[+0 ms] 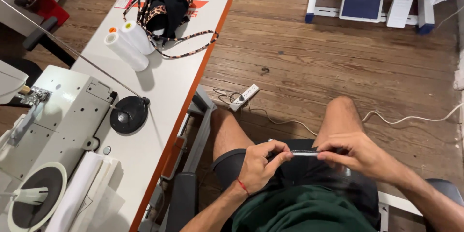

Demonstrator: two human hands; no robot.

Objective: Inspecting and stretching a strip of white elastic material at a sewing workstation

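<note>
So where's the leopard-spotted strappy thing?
In the head view, the leopard-print garment lies at the table's far end, just right of two white rolls.

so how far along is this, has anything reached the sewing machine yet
Not yet. The left hand and right hand pinch a thin pale strip over the lap, away from the sewing machine. On the table, the leopard-print garment and two white rolls lie untouched.

A white sewing machine (58, 116) stood on the orange-edged white table (179, 72) near two white thread cones (129, 43), a leopard-print garment (166, 7) and a black round base (128, 114), while a white power strip (243, 96) lay on the wooden floor (309, 63).
</note>
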